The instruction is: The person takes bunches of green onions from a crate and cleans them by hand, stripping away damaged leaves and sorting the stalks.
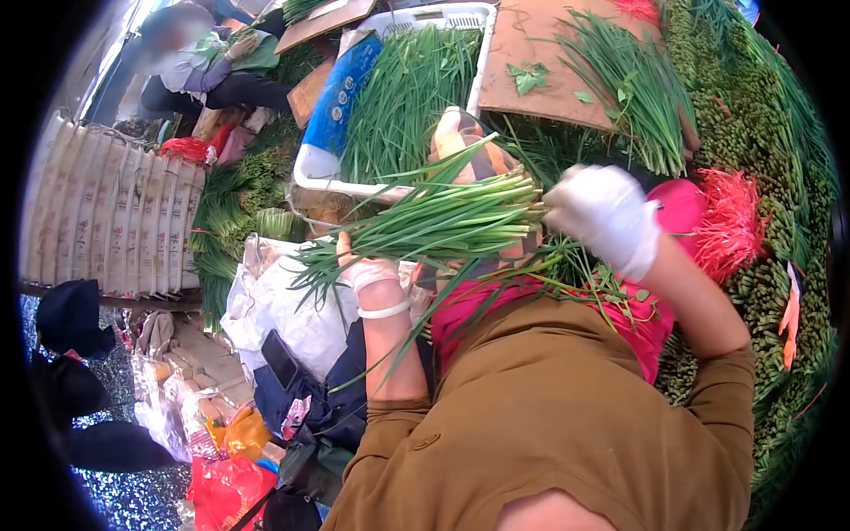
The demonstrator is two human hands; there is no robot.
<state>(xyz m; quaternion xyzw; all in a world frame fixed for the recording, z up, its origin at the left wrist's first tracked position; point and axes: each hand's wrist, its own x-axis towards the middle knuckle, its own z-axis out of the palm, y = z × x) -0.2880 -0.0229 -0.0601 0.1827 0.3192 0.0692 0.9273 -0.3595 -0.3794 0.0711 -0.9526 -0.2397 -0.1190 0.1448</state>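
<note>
A bunch of long green stalks (452, 212) lies sideways in front of my body, its pale cut ends to the right and its leaf tips to the left. My left hand (367, 265) is under the leafy left part, thumb up against the stalks, most fingers hidden. At the cut ends, my right hand (589, 208) in a white glove is curled and blurred, with its fingertips close to the ends; what it holds, if anything, is too small to tell. Loose stalks and leaves (589, 274) lie on the pink cloth (651, 341) over my lap.
Ahead stands a white crate (485, 66) of green stalks. Right of it, cardboard (522, 62) bears another bunch (633, 97). Red ties (730, 226) lie at right beside stacked bundles (753, 115). A phone (281, 358) rests at left. A person (208, 66) sits at back left.
</note>
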